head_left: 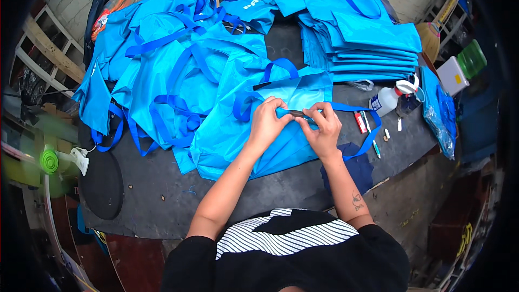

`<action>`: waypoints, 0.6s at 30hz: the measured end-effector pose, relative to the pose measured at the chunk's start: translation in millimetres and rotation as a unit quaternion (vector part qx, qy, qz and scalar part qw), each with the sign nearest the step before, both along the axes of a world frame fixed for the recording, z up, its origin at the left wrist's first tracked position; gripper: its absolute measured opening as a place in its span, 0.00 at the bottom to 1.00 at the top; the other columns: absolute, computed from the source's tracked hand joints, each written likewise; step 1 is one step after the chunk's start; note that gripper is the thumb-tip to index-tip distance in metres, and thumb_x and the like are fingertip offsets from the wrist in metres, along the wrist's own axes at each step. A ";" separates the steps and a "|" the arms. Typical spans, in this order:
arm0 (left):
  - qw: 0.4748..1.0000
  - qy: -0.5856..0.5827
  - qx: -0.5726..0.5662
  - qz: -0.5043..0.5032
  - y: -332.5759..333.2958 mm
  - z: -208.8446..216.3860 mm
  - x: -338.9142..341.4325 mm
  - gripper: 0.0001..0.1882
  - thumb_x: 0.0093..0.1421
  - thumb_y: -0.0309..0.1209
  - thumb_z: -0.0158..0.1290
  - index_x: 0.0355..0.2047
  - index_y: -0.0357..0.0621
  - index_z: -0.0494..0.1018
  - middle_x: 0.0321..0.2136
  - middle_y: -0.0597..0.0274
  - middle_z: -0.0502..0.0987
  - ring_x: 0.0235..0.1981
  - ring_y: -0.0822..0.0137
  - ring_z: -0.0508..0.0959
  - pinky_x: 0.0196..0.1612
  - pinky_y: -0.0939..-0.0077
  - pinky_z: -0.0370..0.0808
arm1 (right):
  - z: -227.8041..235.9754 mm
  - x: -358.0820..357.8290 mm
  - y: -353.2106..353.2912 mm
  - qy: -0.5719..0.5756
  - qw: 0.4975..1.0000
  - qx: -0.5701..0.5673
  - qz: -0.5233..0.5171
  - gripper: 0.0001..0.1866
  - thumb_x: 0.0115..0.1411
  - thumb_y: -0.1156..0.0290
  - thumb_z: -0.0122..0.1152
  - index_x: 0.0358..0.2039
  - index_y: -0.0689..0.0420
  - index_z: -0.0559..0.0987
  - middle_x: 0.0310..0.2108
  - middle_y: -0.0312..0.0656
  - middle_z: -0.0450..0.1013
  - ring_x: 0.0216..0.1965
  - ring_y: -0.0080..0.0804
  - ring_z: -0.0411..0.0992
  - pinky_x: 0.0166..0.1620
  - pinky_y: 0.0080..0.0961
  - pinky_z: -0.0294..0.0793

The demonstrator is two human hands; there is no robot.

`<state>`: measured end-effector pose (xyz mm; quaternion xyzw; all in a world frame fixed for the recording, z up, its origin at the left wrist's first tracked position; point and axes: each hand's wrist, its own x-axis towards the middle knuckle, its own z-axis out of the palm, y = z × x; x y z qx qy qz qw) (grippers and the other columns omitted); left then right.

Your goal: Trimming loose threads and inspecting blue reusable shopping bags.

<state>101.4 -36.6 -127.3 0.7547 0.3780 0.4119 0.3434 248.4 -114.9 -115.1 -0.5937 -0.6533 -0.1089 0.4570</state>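
Observation:
A light-blue tote bag (243, 151) with darker blue strap handles lies in front of me, its mouth spread so the pale inside shows. My left hand (267, 124) pinches the bag's near rim between thumb and fingers. Close beside it, my right hand (324, 130) grips the same rim, fingers bent and thumb pressed in. Between the fingertips of both hands runs a short dark strip (297, 113) along the rim; whether it is sewn on or loose, I cannot tell. One blue handle (372, 139) loops out to the right past my right wrist.
More blue bags (146, 38) are heaped at the left. A folded bag stack (373, 57) stands at the back right. Near it are a spray bottle (385, 100), a red-and-white small box (360, 122) and a pen (373, 139). A dark cloth (354, 173) lies by my right forearm.

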 end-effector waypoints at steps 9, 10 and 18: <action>1.000 -0.013 -0.002 -0.006 -1.4 -5.7 0.8 0.11 0.43 0.24 0.63 0.26 0.36 0.73 0.23 0.63 0.70 0.16 0.76 0.64 0.20 0.79 0.61 | -2.7 -1.6 1.7 0.043 0.999 -0.003 0.004 0.12 0.41 0.75 0.73 0.26 0.60 0.78 0.29 0.40 0.70 0.27 0.35 0.74 0.27 0.27 0.71; 1.000 -0.021 -0.005 -0.007 -1.3 -4.5 0.6 0.10 0.43 0.23 0.63 0.26 0.36 0.73 0.23 0.64 0.70 0.16 0.76 0.64 0.20 0.79 0.61 | -2.7 -1.5 1.7 0.042 0.999 0.001 0.007 0.12 0.40 0.75 0.73 0.26 0.60 0.78 0.29 0.40 0.70 0.27 0.35 0.74 0.28 0.27 0.71; 0.999 -0.008 -0.029 -0.011 -4.4 3.3 0.3 0.13 0.42 0.26 0.65 0.25 0.37 0.72 0.23 0.57 0.70 0.18 0.65 0.70 0.23 0.71 0.65 | -3.3 -2.3 -0.6 0.041 0.999 -0.008 -0.017 0.11 0.42 0.75 0.72 0.26 0.61 0.78 0.28 0.40 0.70 0.27 0.34 0.73 0.29 0.27 0.71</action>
